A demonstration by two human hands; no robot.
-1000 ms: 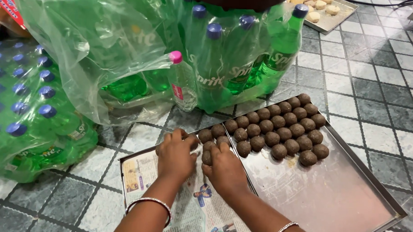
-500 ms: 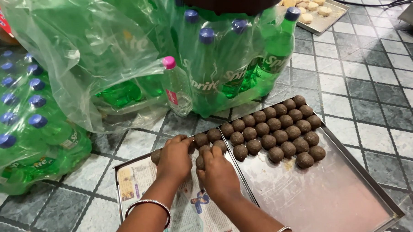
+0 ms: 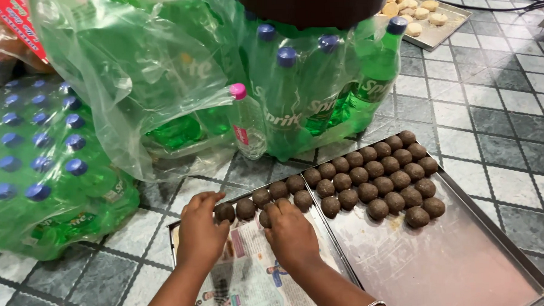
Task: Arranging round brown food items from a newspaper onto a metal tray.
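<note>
A: Hands? Quick.
B: Left hand (image 3: 200,231) flat, fingers loosely curled, tips touching one dark ball (image 3: 225,211). Right hand (image 3: 291,232) cupped over another ball (image 3: 265,218); can't tell if it grips.
A: Ball count?
B: Roughly thirty: round, dark brown, matte, in close rows.
A: Where?
B: Far edge of two steel trays, the newspaper-lined tray (image 3: 252,274) and the bare tray (image 3: 444,261), side by side on the tiled floor (image 3: 500,121).
A: Beyond?
B: Green bottle packs (image 3: 318,91), one clear pink-capped bottle (image 3: 247,120).
</note>
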